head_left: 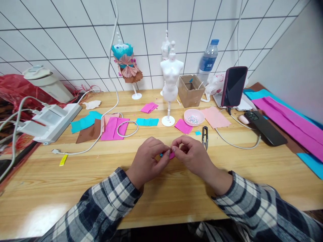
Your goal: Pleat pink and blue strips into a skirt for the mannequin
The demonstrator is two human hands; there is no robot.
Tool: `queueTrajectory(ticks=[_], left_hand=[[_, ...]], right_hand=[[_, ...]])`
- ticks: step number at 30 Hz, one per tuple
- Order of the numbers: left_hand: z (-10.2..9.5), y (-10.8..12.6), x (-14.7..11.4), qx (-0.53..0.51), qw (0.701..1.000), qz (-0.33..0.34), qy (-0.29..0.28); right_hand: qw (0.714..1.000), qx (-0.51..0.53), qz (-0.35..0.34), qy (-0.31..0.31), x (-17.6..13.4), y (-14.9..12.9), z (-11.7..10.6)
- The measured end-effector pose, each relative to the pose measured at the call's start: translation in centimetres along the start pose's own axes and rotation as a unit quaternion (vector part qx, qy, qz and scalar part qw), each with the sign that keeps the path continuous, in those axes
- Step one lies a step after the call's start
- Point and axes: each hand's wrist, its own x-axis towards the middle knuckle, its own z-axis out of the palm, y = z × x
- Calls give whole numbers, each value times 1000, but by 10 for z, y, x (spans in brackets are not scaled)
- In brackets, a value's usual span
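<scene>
Both hands meet over the middle of the wooden table. My left hand (152, 161) pinches a small piece of magenta and blue crepe paper (172, 155), and my right hand (192, 155) grips its other side; the fingers hide most of it. Beyond them a bare white mini mannequin (172, 77) stands upright on its round base. Thread snips (205, 137) lie just past my right hand. Close by are a magenta paper piece (183, 126), a blue paper strip (147, 122) and a pink bowl (194, 114) with small shiny beads.
A paper-dressed mannequin (127, 64), a cardboard box (191, 90) and a water bottle (209, 58) stand by the tiled wall. At right are an upright phone (234, 86), a dark phone (264, 128) and long paper sheets (292, 122). A power strip (58, 124) and white cables occupy the left.
</scene>
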Motion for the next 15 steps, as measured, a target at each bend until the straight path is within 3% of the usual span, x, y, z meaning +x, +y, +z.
queueTrajectory(ticks=[3,7,11,15], left_hand=[[0,-2,0,-25,1000,13,7],[-1,-1,0,-60,998,22,4],[-3,0,0,-76,996,34,11],[-4,-2,-1,-79,996,32,29]], right_hand=[[991,95,88,-38,1,1,0],[970,187,146,-62,2,4,-1],[959,223,174,-24,4,6,-3],[969,204,139,15,16,6,-14]])
